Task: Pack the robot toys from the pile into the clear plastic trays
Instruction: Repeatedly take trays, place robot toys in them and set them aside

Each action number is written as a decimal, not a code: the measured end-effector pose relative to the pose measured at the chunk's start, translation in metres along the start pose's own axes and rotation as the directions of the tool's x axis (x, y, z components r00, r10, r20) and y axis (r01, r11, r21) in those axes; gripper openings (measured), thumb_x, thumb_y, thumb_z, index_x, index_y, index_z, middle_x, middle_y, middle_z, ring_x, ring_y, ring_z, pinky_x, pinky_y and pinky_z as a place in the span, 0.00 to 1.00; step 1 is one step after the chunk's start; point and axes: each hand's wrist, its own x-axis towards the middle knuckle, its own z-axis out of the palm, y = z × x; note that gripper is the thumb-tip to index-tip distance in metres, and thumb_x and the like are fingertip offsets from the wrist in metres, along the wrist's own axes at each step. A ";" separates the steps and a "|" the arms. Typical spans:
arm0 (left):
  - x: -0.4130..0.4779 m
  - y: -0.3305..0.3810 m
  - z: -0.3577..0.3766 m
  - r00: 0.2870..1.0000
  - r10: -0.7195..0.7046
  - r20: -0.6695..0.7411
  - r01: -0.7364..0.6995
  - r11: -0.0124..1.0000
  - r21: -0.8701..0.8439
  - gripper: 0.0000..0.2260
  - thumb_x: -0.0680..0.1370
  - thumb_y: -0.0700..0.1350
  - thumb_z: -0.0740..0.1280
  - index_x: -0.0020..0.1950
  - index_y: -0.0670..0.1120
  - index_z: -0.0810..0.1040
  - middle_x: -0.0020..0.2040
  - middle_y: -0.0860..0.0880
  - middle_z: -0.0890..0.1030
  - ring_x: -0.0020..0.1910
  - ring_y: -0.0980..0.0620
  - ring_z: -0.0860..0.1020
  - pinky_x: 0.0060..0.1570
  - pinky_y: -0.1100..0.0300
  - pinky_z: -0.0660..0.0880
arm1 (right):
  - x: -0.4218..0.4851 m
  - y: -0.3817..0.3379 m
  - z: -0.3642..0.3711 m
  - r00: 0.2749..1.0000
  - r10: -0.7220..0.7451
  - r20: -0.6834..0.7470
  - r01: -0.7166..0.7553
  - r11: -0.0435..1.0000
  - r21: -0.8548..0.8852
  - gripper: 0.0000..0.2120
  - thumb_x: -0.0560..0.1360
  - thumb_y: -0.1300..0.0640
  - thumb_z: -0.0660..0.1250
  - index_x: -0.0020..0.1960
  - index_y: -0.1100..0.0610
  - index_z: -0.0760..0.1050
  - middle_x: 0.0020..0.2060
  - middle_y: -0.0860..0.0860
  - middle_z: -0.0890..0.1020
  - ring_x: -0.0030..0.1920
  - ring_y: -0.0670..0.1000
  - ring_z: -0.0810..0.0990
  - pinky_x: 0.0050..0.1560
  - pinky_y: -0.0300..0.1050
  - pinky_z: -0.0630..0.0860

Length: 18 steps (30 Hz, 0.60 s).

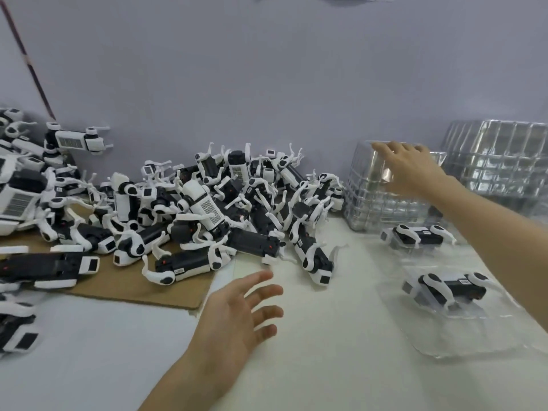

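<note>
— Where are the robot toys?
— Most sit in a tangled pile [213,209] across the middle and left of the frame, partly on a brown cardboard sheet [124,280], partly on the white table [326,336]. At right, one packed toy [450,287] lies in a clear tray [474,336]; a second toy [418,234] lies just above it in the frame, near the stack of clear trays [370,203].
— And the hands?
— The left hand [237,315], lower centre, is spread wide with its fingers apart, holding nothing, just short of the pile. The right hand [412,170] reaches to the top of that stack, fingers stretched flat over its upper edge; no curl round a tray shows.
— More trays?
— A second stack [504,161] stands against the wall at upper right.
— Any writing?
— The packed toy carries a small white sticker [464,281], too small to read. A large toy at far left has a striped, barcode-like panel [14,204]; no brand is legible.
</note>
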 end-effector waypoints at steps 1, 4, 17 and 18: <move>0.000 0.000 0.000 1.000 -0.002 -0.002 0.002 1.000 -0.003 0.23 0.67 0.49 0.72 0.60 0.44 0.81 0.49 0.43 0.82 0.37 0.47 0.79 0.37 0.54 0.72 | 0.001 0.002 0.000 1.000 -0.019 -0.004 0.019 1.000 -0.007 0.48 0.70 0.43 0.76 0.79 0.52 0.52 0.71 0.58 0.71 0.68 0.62 0.73 0.67 0.65 0.70; -0.001 -0.001 0.004 1.000 -0.013 -0.005 0.013 1.000 -0.012 0.22 0.66 0.49 0.73 0.58 0.43 0.82 0.47 0.42 0.82 0.36 0.46 0.78 0.34 0.55 0.72 | 0.004 0.005 -0.001 0.999 -0.047 0.005 0.047 0.999 -0.004 0.48 0.70 0.40 0.75 0.79 0.51 0.51 0.71 0.57 0.71 0.68 0.62 0.74 0.66 0.63 0.71; -0.001 0.002 0.004 1.000 0.011 -0.017 -0.010 1.000 0.013 0.24 0.62 0.49 0.74 0.55 0.42 0.82 0.45 0.42 0.82 0.34 0.46 0.77 0.32 0.55 0.71 | 0.018 0.032 -0.061 0.850 0.224 -0.477 -0.155 0.971 0.180 0.43 0.65 0.57 0.80 0.74 0.57 0.62 0.62 0.66 0.75 0.60 0.68 0.74 0.65 0.64 0.65; -0.002 0.002 0.004 1.000 0.019 -0.007 -0.018 1.000 0.023 0.23 0.63 0.50 0.73 0.55 0.43 0.82 0.46 0.43 0.82 0.34 0.47 0.77 0.33 0.55 0.71 | 0.012 0.027 -0.072 0.816 0.210 -0.539 -0.125 0.974 0.190 0.41 0.65 0.58 0.79 0.74 0.57 0.63 0.62 0.66 0.74 0.60 0.68 0.74 0.65 0.65 0.65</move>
